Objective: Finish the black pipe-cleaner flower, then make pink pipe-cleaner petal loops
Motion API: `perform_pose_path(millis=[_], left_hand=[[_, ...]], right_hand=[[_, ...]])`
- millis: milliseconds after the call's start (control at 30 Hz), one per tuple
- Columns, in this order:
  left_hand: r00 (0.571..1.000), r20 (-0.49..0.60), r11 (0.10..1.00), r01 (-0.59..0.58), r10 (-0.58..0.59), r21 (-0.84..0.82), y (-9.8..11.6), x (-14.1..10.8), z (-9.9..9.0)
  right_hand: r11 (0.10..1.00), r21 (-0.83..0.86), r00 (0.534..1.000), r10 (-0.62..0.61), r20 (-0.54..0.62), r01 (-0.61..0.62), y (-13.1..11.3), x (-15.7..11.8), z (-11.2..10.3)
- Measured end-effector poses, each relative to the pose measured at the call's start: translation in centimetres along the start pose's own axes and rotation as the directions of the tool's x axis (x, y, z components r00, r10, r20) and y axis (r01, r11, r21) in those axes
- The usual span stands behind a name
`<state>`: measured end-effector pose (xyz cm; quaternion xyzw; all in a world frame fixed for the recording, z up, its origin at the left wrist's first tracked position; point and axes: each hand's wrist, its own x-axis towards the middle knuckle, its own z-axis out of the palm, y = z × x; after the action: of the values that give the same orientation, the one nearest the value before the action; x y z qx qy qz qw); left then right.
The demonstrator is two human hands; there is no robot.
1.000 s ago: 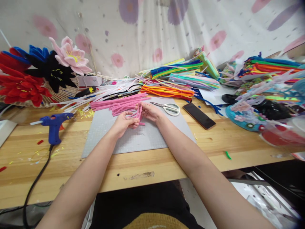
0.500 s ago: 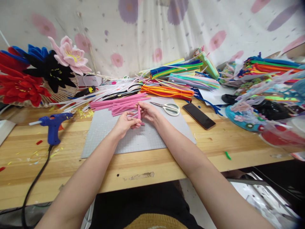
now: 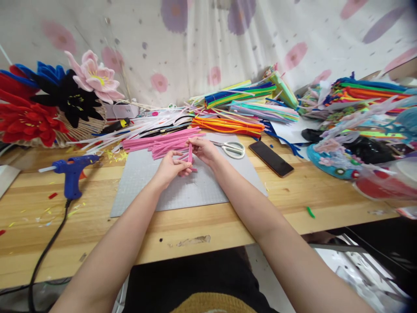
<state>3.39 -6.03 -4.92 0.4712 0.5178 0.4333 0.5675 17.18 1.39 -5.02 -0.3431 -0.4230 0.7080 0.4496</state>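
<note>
My left hand (image 3: 174, 167) pinches the lower end of a short pink pipe-cleaner piece (image 3: 190, 154). The fingertips of my right hand (image 3: 202, 149) close on its upper end, so the piece stands nearly upright between both hands. Both hands are over the grey cutting mat (image 3: 143, 191). Just behind them lie long pink pipe cleaners (image 3: 163, 141) in a loose pile. Scissors with pale handles (image 3: 233, 150) rest on the mat to the right of my right hand, their blades partly hidden by it.
A blue glue gun (image 3: 73, 174) with a black cord stands at the left. A dark phone (image 3: 271, 158) lies right of the mat. Orange pipe cleaners (image 3: 228, 125) and other coloured bundles lie behind. Fuzzy flowers (image 3: 32, 117) fill the back left.
My right hand's fingers have shifted very slightly at the top of the pink piece. Otherwise the hands hold nearly the same pose, and the view has moved a little.
</note>
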Motion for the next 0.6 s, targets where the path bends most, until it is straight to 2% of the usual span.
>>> perform_pose_path(millis=[67,133,233,300,367,433,500,533,600], left_hand=[[0.996,-0.073,0.99,-0.044,0.054,0.131,0.0,0.3,-1.2],[0.97,-0.178,0.923,-0.091,0.167,0.373,-0.1,0.8,-2.5],[0.924,-0.192,0.648,-0.075,0.332,0.758,-0.6,1.3,-4.0],[0.923,-0.146,0.489,-0.051,0.357,0.871,-0.9,1.5,-4.2],[0.929,-0.1,0.414,-0.06,0.356,0.908,-1.1,1.7,-4.0],[0.933,-0.07,0.377,-0.074,0.353,0.923,-1.1,1.7,-3.7],[0.923,-0.063,0.343,-0.077,0.379,0.936,-0.9,1.6,-3.5],[0.911,-0.063,0.324,-0.079,0.406,0.943,-0.7,1.5,-3.4],[0.875,-0.058,0.287,-0.094,0.481,0.953,-0.2,1.2,-3.3]], right_hand=[[0.999,-0.003,0.999,0.05,0.02,-0.05,-0.6,-0.3,-0.4],[0.991,-0.053,0.991,0.126,0.051,-0.123,-1.0,-0.6,-1.1],[0.965,-0.178,0.978,0.203,0.054,-0.191,-1.1,-0.8,-2.1],[0.935,-0.302,0.974,0.217,0.069,-0.187,-1.0,-0.8,-2.5],[0.884,-0.459,0.985,0.146,0.097,-0.086,-0.9,-0.7,-2.6],[0.77,-0.63,0.994,-0.048,0.094,0.097,-0.9,-0.5,-2.5],[0.565,-0.79,0.959,-0.267,0.1,0.239,-0.9,-0.5,-2.2],[0.441,-0.855,0.934,-0.336,0.126,0.274,-0.9,-0.5,-2.0],[0.209,-0.932,0.909,-0.362,0.208,0.296,-1.0,-0.8,-1.6]])
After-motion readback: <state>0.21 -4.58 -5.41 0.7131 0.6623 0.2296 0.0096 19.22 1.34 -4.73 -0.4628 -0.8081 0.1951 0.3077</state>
